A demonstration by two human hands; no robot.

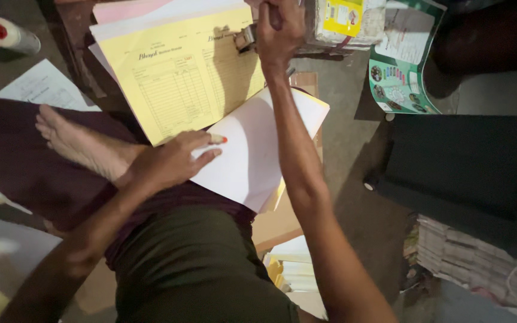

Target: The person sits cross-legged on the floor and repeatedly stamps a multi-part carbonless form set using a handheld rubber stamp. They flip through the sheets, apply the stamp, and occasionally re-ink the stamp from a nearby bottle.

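Fingers of the left hand lie spread flat on the white sheet; the right hand clenches a metal stapler on yellow forms, beside a yellow-labelled bundle.

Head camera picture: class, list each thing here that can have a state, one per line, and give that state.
Left hand: flat, pressing on the white sheets.
Right hand: closed in a fist on a small metal tool, pressed down.
Small metal tool: on the yellow form's top edge.
Yellow form: lying flat, top of the pile.
White sheets: fanned out under the form.
Green leaflet: lying open.
Tape roll: on its side.
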